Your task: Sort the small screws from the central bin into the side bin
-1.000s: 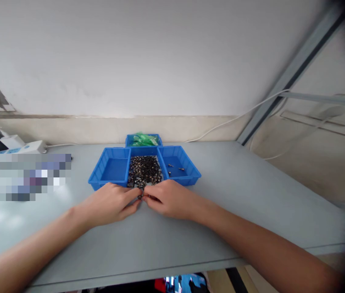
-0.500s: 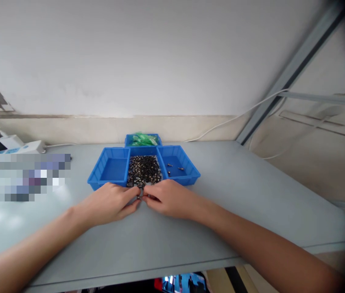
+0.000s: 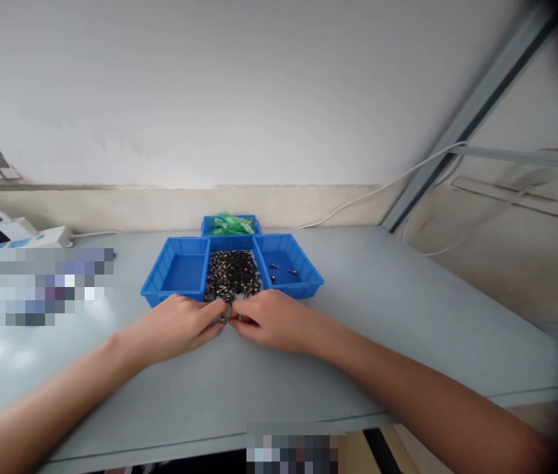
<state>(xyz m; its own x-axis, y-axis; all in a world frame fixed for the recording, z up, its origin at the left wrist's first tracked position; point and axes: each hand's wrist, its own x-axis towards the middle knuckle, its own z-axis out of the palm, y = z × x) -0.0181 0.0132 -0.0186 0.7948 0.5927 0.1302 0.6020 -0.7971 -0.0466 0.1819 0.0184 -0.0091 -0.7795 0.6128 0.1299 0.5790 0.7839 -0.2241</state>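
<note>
The left hand [image 3: 185, 326] and the right hand [image 3: 274, 319] are close together over the worktop [image 3: 269, 388]. Each grip pinches the same small metal piece [image 3: 224, 320] in its fingertips, one from each side. The piece is just in front of the middle blue bin [image 3: 232, 244], which has a big pile of little metal bits [image 3: 234, 273] in it. The right blue bin [image 3: 289, 253] has three loose bits [image 3: 292, 271]. Green plastic [image 3: 232, 224] sits in the back bin [image 3: 204, 228].
</note>
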